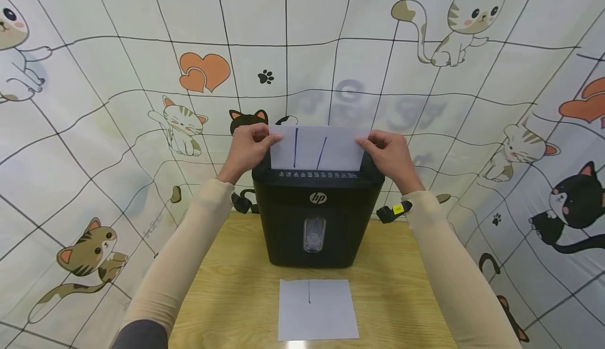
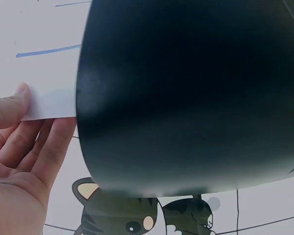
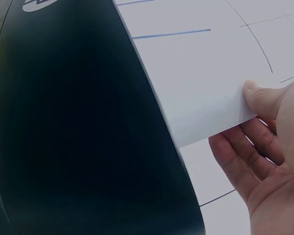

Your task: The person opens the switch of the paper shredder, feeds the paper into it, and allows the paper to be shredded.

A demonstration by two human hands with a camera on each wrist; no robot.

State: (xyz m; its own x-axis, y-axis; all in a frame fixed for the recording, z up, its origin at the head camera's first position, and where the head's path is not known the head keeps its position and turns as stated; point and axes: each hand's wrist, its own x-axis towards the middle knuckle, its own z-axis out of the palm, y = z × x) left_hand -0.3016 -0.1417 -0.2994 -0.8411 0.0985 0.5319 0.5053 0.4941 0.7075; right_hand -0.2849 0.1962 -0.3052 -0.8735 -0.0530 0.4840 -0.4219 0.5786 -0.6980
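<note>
A white sheet of paper (image 1: pixel 309 149) with two blue pen strokes stands upright in the top slot of a black HP paper shredder (image 1: pixel 288 223). My left hand (image 1: pixel 249 148) pinches the sheet's left edge between thumb and fingers. At the opposite edge, my right hand (image 1: pixel 388 155) pinches it the same way. Both wrist views show the thumb on the near face of the paper (image 2: pixel 51 100) and the fingers behind it. The sheet's lower part is hidden inside the shredder. Shredded bits show through the shredder's small front window (image 1: pixel 314 235).
A second white sheet (image 1: pixel 317 317) with one pen line lies on the wooden table (image 1: pixel 227 296) in front of the shredder. A cloth (image 1: pixel 312 65) printed with cartoon cats and grid lines hangs behind and along both sides.
</note>
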